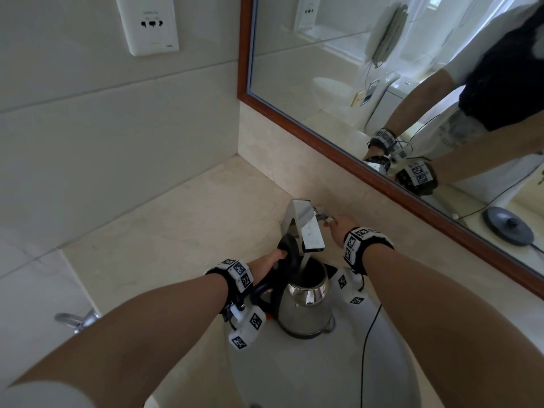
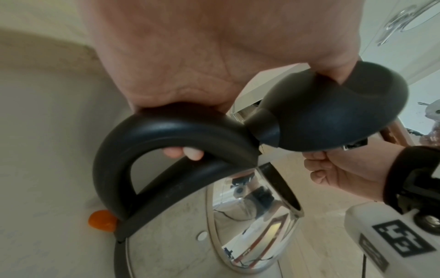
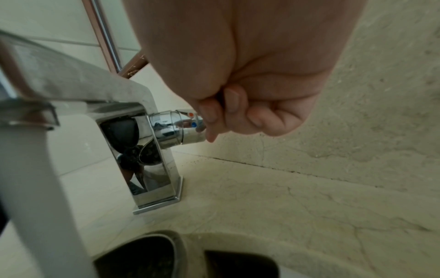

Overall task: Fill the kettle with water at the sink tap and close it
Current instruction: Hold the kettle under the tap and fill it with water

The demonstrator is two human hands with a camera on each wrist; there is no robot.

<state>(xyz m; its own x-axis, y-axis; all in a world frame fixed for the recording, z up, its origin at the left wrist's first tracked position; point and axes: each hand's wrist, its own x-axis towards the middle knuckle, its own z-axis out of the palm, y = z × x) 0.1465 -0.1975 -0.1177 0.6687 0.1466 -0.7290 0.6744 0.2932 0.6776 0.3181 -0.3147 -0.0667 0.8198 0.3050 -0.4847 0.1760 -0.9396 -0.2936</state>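
Note:
A steel kettle (image 1: 306,310) with a black handle (image 2: 166,131) stands in the sink under the chrome tap (image 1: 306,228). Its black lid (image 1: 288,248) is swung up. A stream of water (image 1: 303,263) runs from the spout into the kettle's mouth. My left hand (image 1: 272,260) grips the top of the handle, thumb against the lid (image 2: 338,116). My right hand (image 1: 338,225) is curled round the tap's side lever (image 3: 183,126), which carries red and blue dots. The kettle's rim (image 3: 166,244) shows at the bottom of the right wrist view.
The white basin (image 1: 323,372) sits in a beige stone counter (image 1: 191,225). A wood-framed mirror (image 1: 338,148) runs along the right wall. The kettle's grey base (image 1: 509,228) lies at the far right. A wall socket (image 1: 147,25) is above, and a chrome fitting (image 1: 76,319) sticks out at left.

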